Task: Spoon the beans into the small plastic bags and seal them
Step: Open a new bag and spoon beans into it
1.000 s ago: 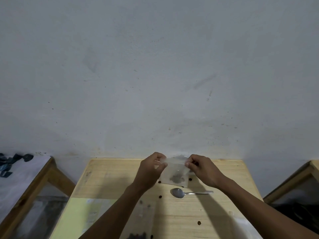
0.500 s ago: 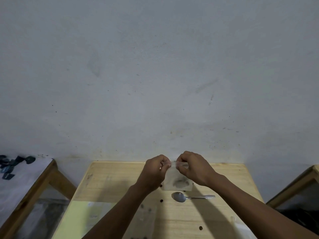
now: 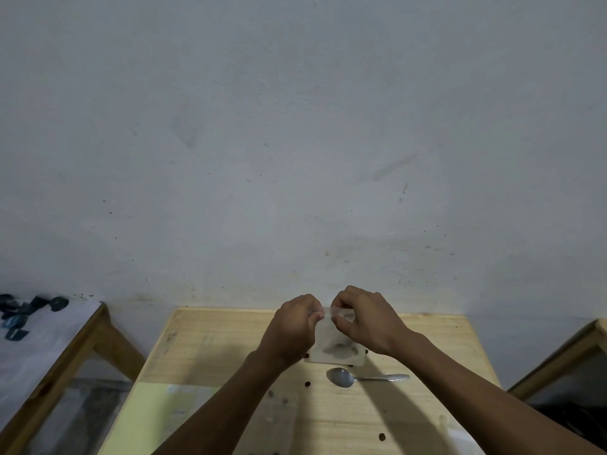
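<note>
A small clear plastic bag with a dark clump of beans at its bottom hangs upright over the wooden table. My left hand pinches the bag's top edge at the left. My right hand pinches the same top edge just beside it, the fingertips of both hands nearly touching. A metal spoon lies on the table just in front of the bag, bowl to the left. A few loose dark beans are scattered on the wood.
A pale yellow sheet covers the table's near left. Clear plastic lies at the near right. A side table with dark blue pieces stands to the left, another wooden frame to the right. A grey wall rises behind.
My right hand has slid left along the bag's top edge until it sits close to my left hand. The bag and spoon stay where they were.
</note>
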`<act>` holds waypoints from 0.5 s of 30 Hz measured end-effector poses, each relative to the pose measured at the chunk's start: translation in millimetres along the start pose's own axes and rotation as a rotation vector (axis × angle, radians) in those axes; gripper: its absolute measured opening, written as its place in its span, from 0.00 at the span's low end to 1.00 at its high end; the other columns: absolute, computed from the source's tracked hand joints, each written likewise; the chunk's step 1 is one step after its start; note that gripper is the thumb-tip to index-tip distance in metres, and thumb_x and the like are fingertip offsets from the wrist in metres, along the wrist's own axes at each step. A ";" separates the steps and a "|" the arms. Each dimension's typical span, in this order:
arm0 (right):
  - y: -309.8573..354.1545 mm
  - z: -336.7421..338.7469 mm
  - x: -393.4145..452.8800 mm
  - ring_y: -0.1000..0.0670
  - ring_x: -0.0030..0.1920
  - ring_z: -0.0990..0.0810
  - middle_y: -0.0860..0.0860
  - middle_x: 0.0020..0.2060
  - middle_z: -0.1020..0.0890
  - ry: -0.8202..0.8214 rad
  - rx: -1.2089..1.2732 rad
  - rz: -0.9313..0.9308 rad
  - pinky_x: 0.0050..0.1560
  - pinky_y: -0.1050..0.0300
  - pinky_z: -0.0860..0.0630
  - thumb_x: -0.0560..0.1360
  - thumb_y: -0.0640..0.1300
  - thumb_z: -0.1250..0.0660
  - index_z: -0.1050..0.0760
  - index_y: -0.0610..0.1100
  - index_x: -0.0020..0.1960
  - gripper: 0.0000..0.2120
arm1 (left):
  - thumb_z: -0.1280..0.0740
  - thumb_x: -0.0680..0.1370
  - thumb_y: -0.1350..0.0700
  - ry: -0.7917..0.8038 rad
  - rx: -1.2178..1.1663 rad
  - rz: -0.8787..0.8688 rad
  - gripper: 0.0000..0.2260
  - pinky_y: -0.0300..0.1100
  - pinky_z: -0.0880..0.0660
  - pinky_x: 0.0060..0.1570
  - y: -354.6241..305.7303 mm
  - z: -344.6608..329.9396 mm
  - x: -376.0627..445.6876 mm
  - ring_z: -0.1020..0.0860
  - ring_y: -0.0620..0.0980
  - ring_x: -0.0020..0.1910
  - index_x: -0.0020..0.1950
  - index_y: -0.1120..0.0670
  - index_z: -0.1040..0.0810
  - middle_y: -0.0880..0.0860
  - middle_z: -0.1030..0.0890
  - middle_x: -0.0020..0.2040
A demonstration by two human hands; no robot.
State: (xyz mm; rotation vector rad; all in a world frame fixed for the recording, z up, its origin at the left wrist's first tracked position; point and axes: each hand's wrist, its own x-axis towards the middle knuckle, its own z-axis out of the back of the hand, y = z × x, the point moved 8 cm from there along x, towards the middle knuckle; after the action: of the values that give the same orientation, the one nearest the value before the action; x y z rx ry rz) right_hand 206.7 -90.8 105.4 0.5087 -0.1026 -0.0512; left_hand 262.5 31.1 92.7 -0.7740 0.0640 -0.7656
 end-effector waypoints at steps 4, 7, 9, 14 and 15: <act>3.4 -0.5 -0.7 0.54 0.44 0.25 0.57 0.45 0.22 -0.017 0.016 0.013 0.52 0.53 0.29 0.76 0.51 0.37 0.24 0.51 0.48 0.06 | 0.36 0.79 0.58 0.012 0.018 0.003 0.06 0.37 0.33 0.39 0.4 -0.6 -0.7 0.28 0.42 0.38 0.43 0.50 0.27 0.43 0.26 0.37; 6.2 -2.4 -0.9 0.54 0.44 0.26 0.57 0.44 0.23 -0.014 0.002 0.027 0.50 0.54 0.31 0.76 0.51 0.37 0.24 0.52 0.48 0.05 | 0.37 0.80 0.58 0.021 0.022 0.007 0.05 0.38 0.31 0.39 -0.5 -1.8 -2.1 0.28 0.42 0.38 0.44 0.52 0.26 0.44 0.26 0.38; 7.9 -3.1 -1.7 0.53 0.45 0.25 0.57 0.45 0.23 -0.009 -0.017 0.037 0.50 0.53 0.32 0.77 0.51 0.38 0.24 0.52 0.49 0.06 | 0.37 0.79 0.57 0.024 0.020 0.012 0.06 0.39 0.31 0.39 1.3 -0.7 -2.4 0.27 0.43 0.38 0.43 0.50 0.27 0.43 0.26 0.38; 10.2 -1.3 -5.1 0.54 0.49 0.26 0.57 0.47 0.23 0.024 -0.070 0.061 0.54 0.52 0.33 0.79 0.53 0.40 0.24 0.52 0.51 0.08 | 0.37 0.79 0.55 0.049 0.013 0.011 0.07 0.38 0.32 0.38 4.0 5.0 -5.3 0.27 0.41 0.39 0.42 0.46 0.28 0.43 0.25 0.37; 10.0 0.0 -5.5 0.54 0.49 0.26 0.57 0.47 0.23 0.025 -0.079 0.065 0.54 0.52 0.33 0.79 0.53 0.40 0.24 0.53 0.51 0.08 | 0.37 0.79 0.55 0.044 0.012 0.015 0.07 0.39 0.32 0.38 3.8 7.3 -5.0 0.27 0.42 0.39 0.41 0.46 0.28 0.43 0.25 0.37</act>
State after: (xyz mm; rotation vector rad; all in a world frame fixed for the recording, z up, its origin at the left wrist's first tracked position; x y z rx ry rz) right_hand 201.4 -81.7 109.8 0.4270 -0.0925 0.0144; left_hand 263.5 40.6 94.4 -0.7446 0.1042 -0.7681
